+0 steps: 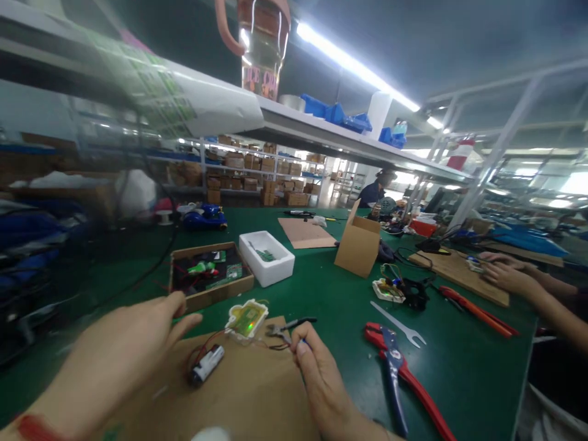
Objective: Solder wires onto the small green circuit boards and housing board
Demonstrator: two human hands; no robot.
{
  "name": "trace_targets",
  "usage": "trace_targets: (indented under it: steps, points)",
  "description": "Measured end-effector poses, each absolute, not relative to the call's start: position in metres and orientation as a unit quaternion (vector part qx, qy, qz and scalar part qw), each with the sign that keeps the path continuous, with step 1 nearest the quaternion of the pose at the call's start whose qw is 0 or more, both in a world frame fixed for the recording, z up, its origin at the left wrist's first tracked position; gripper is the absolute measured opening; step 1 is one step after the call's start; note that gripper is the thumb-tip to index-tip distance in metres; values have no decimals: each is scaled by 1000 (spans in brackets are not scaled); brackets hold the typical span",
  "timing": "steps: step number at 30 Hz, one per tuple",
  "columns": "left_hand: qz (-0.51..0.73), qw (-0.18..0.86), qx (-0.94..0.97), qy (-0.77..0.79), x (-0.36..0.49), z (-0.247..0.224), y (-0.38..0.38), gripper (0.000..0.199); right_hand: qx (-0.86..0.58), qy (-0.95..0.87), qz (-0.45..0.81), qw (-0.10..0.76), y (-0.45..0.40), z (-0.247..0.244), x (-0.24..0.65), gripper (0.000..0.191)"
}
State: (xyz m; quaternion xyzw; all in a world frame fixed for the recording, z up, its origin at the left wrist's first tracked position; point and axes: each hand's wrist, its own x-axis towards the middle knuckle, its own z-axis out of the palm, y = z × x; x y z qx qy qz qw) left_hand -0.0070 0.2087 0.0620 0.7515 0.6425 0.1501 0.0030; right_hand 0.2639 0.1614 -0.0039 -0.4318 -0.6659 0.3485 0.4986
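Note:
My left hand, slightly blurred, hangs over the left side of the cardboard sheet, thumb and index finger apart and nothing between them. Right of it lies a cylindrical battery with red and black wires. These lead to a white plastic housing holding a green circuit board with a lit green spot. My right hand is pinched closed at the sheet's right edge; a bit of blue shows at its fingertips, but the held thing is mostly hidden. Thin wires run toward it, beside wire cutters.
Behind stand a cardboard tray of boards and a white foam box. Red-and-blue crimping pliers and an open-end wrench lie right. Another person's hands work at a wooden board. A shelf hangs overhead.

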Motion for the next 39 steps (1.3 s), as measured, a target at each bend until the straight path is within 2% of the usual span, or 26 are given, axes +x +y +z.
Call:
trace_targets:
  steps: [2,4,14,22,25,30,32,35,37,39]
  points:
    - [70,-51,749,657,3,74,204,26,-437,-667,352,490,160,-3,263,34]
    - [42,-52,758,648,12,79,202,25,-441,-671,346,486,160,-3,262,34]
    - [25,11,793,608,18,59,210,22,-424,-722,320,443,158,-12,263,50]
    - [-31,94,792,602,22,38,216,27,-428,-753,348,361,150,3,261,28]
    - [-24,99,788,607,20,38,218,24,-431,-776,321,329,150,2,259,28]
    - [37,55,767,639,18,48,218,19,-411,-822,258,297,159,-10,258,41]
    - [68,29,760,645,21,53,216,24,-400,-842,236,273,161,-12,257,44]
    - [98,8,757,647,29,56,218,35,-382,-864,204,257,159,-9,255,31]
    - [109,12,766,633,37,53,228,32,-358,-873,206,258,156,-4,255,17]
    - [118,32,792,598,47,47,243,24,-326,-882,213,263,153,0,255,11]
